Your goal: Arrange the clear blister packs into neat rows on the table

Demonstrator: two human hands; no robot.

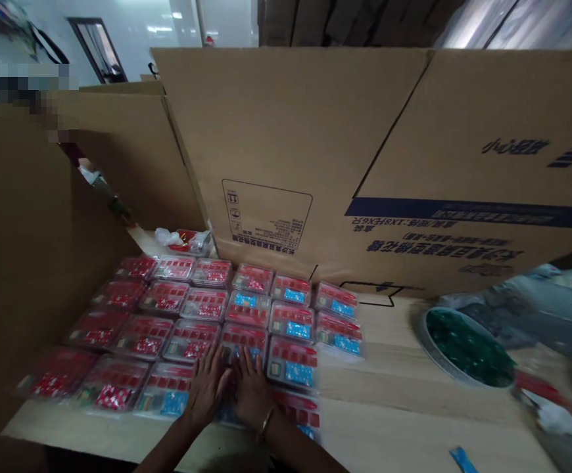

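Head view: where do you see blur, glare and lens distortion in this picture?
In the head view, the crumpled grey material at the right edge smears with blur; the clear plastic-wrapped red packs show soft glare; the tan corrugated cardboard sheet looks bowed by wide-angle distortion.

"What are the packs (192, 340) made of?"
"Clear plastic, glossy, catching the light."
"And the cardboard (266, 144) behind them?"
"Matt brown, smooth-faced, with printing on it."
"The table (404, 387)?"
"Pale wood or wood-look board, fairly matt."
"That bangle (265, 424)?"
"Shiny metal, by the look of it."
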